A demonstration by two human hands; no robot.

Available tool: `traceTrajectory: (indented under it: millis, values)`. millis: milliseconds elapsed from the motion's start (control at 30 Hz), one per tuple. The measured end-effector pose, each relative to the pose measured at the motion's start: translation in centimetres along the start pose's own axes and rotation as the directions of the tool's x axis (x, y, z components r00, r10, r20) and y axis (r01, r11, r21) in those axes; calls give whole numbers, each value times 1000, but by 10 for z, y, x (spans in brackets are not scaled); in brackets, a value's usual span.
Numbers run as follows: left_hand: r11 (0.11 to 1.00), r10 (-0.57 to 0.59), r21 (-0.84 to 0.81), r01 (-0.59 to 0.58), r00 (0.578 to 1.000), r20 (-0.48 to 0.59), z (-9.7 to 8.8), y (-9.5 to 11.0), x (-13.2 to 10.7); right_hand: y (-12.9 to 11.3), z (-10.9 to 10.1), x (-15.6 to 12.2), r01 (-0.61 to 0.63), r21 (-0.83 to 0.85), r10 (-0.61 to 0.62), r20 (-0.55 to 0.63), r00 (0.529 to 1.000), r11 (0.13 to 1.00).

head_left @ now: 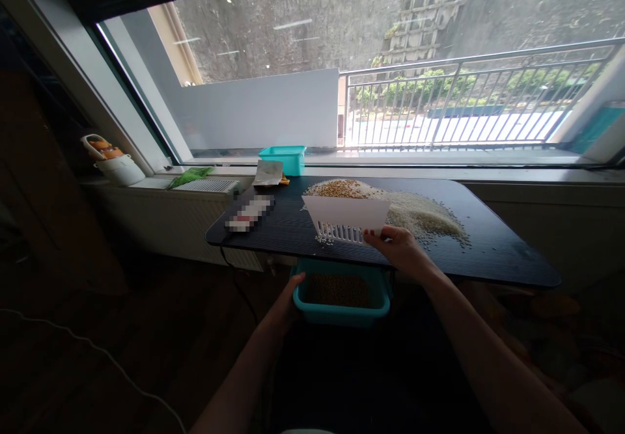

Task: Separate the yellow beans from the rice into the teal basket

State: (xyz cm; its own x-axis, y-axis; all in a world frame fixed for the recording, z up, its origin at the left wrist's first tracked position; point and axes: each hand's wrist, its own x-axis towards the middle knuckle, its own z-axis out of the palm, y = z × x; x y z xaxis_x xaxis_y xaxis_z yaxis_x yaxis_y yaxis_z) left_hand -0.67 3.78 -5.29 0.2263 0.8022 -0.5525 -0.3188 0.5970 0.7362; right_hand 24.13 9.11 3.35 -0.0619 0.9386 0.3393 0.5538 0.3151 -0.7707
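My right hand [393,246] grips the lower right corner of a white slotted scoop [346,211], tilted over the near part of the table. Behind the scoop lies a heap of tan beans [342,188] mixed with pale grains. A wider pile of rice-like white grains [420,213] spreads to the right. Below the table's front edge, my left hand [289,297] holds the left rim of a teal plastic bin [342,315]. Brownish beans [339,289] cover the bin's floor. The fingers of my left hand are partly hidden behind the bin.
A second teal bin [288,159] stands at the table's back left, beside a paper packet [268,173]. A blurred-out flat item [250,214] lies on the left of the dark table [502,252]. A radiator [170,216] and window sill adjoin the table.
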Motion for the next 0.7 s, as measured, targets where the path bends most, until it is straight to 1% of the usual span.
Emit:
traceTrajectory:
  millis: [133,300,467,567,700]
  values:
    - [1000,1,-6,-1,1000,4,1,0,0,-3,-2,-2,-15,20,15,0,1000,1000]
    - [1000,17,-20,-17,1000,-11,2,-1,0,-4,5,2,10,10,-10,17,1000,1000]
    - [999,-32,-36,32,999,19,2,8,-5,-9,11,7,33,-15,-32,42,999,999]
    - [998,-41,-39,42,999,26,-4,12,-6,-12,17,9,43,-21,-42,64,997,999]
    - [997,0,-79,0,1000,7,-17,17,-7,-16,29,10,61,-9,-60,92,994,998]
